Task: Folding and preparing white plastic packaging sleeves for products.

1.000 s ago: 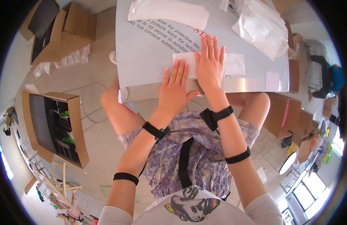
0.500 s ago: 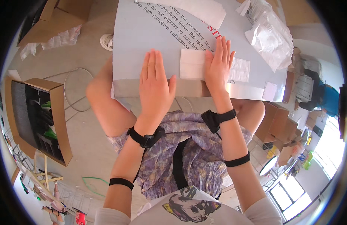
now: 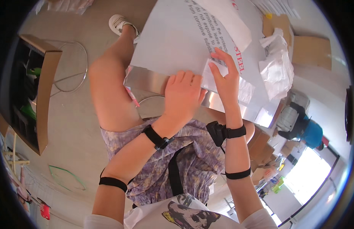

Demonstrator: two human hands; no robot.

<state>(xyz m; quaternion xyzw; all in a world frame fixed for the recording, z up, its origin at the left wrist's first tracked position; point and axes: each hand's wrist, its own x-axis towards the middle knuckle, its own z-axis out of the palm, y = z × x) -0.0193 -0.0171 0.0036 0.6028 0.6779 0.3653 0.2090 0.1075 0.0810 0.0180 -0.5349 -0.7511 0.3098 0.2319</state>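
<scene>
A grey board (image 3: 161, 42) with printed film and a bare metal front edge (image 3: 146, 81) lies before me. My left hand (image 3: 183, 95) is at that edge with its fingers bent and close together. Its thumb shows beside the left end of a flat white packet (image 3: 209, 78); what lies inside its grip is hidden. Over the packet, my right hand (image 3: 228, 82) has its thumb and fingers apart, the palm turned to the left. The packet's clearer right part (image 3: 245, 91) shows beyond the right wrist.
White sheet material (image 3: 226, 23) and crumpled white wrapping (image 3: 277, 68) lie farther up the board. An open cardboard box (image 3: 49, 103) stands at left beside a metal ring frame (image 3: 85, 63). Another person in blue (image 3: 312, 133) is bent over at the far right.
My left hand has moved right and nearer me, from lying flat to bent fingers at the board's edge. My right hand has lifted and turned, its fingers spreading. The view has swung.
</scene>
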